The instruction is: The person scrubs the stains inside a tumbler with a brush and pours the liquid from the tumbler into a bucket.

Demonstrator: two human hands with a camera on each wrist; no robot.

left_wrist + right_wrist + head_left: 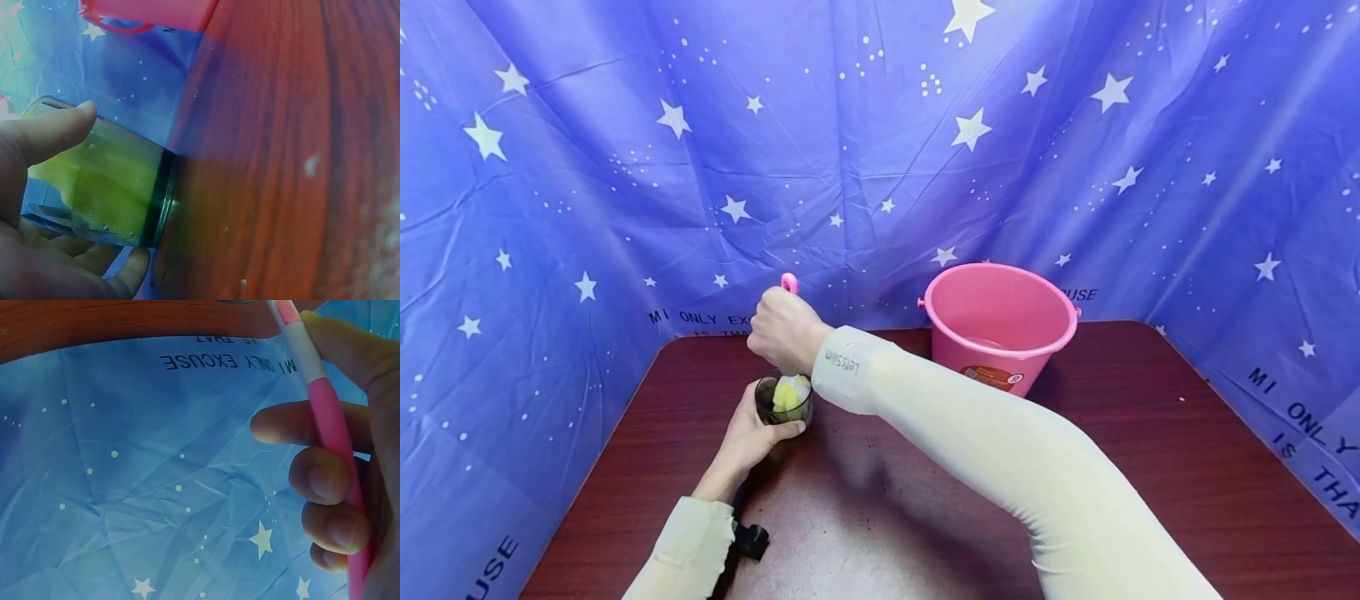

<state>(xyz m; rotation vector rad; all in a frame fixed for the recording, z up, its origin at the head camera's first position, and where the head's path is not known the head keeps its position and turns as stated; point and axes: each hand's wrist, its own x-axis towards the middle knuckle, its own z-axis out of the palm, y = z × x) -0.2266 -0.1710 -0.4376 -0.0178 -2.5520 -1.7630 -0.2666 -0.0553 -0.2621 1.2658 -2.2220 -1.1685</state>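
My left hand (754, 433) grips a dark tinted drinking glass (122, 181), thumb on one side and fingers round the other. Inside the glass sits the yellow and white sponge head (788, 393) of a cup brush. Above it, my right hand (785, 329) holds the brush by its pink and white handle (329, 415). Several fingers curl round the handle, and its pink tip pokes out over the fist in the head view. From the left wrist, yellow sponge and some small bubbles show through the glass wall, and its base is close to the tabletop; contact cannot be made out.
A pink bucket (1048, 358) stands at the back right of the dark red wooden table (1150, 467). Blue cloth (850, 167) with white stars hangs round the back and sides. My right forearm, in a pale sleeve (1000, 450), crosses in front of the bucket.
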